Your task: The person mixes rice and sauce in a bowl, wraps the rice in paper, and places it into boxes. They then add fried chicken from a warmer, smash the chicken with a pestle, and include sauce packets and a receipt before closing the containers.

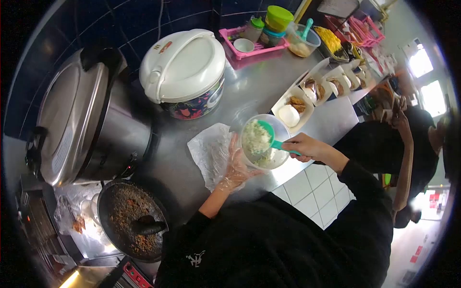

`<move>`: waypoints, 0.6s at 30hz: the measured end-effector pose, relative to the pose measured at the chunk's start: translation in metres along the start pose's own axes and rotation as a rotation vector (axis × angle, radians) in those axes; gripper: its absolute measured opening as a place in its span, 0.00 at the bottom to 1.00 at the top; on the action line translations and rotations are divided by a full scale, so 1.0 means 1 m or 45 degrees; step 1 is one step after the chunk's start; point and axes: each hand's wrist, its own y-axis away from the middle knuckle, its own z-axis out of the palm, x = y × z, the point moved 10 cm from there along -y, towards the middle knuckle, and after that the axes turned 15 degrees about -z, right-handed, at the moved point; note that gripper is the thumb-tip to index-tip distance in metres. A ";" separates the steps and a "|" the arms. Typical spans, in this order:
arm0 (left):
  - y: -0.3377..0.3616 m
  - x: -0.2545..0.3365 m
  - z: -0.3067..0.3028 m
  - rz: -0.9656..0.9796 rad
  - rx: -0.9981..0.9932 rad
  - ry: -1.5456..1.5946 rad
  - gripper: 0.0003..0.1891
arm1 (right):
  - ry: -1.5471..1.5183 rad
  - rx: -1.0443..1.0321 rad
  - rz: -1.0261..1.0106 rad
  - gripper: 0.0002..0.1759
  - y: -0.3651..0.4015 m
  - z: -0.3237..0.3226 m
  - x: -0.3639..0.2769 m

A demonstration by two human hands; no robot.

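Black top (pixel 249 240) of the wearer nearest, running along the bottom of the view, sleeves reaching up to the bowl. Landmark: clear round bowl (pixel 283 161), on or just over the steel counter (pixel 168 163); cannot tell if its base touches.

Right hand (pixel 305 146): bare, closed around the handle of a green scoop (pixel 277 144). Scoop head over the bowl's opening, loaded with white, rice-like grains (pixel 256 137). More pale food in the bowl below it.

Left hand (pixel 235 168): in thin clear plastic, grasping the bowl from its left and lower side, fingers and thumb spread around the wall.

Left of the bowl: crinkled plastic sheet (pixel 209 151), partly behind the left hand. Upper left: white-lidded cooker (pixel 185 72) with a floral body. Farther left: large steel cooker (pixel 105 120), lid down. Lower left: black pan (pixel 161 211) of browned, crumbly food (pixel 127 204), dark utensil (pixel 148 225) resting in it.

Upper right of the bowl: row of open paper boxes (pixel 307 115), the nearest with a round white item (pixel 288 115) beside browned food. Above the bowl, well apart: pink basket (pixel 235 57) with small containers; just beside it, a clear tub (pixel 312 43) with a turquoise utensil (pixel 307 29).

Right of the bowl, beyond the right sleeve: another person (pixel 384 144) in black, forearms bare.
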 end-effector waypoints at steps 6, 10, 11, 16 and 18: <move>0.072 -0.035 -0.112 -0.450 0.633 0.302 0.46 | -0.021 0.066 -0.246 0.17 0.030 -0.013 -0.003; 0.123 -0.080 -0.141 -0.749 0.894 -0.725 0.44 | -0.171 0.064 -0.297 0.19 0.049 0.012 -0.016; 0.126 -0.090 -0.138 -0.901 0.796 -0.671 0.44 | -0.228 0.083 -0.302 0.19 0.050 0.022 -0.021; 0.126 -0.125 -0.103 -1.104 0.636 -0.259 0.35 | -0.324 -0.145 -0.316 0.20 0.030 0.100 -0.023; 0.129 -0.133 -0.102 -1.027 0.685 -0.190 0.31 | -0.358 -0.193 -0.269 0.17 0.011 0.130 -0.007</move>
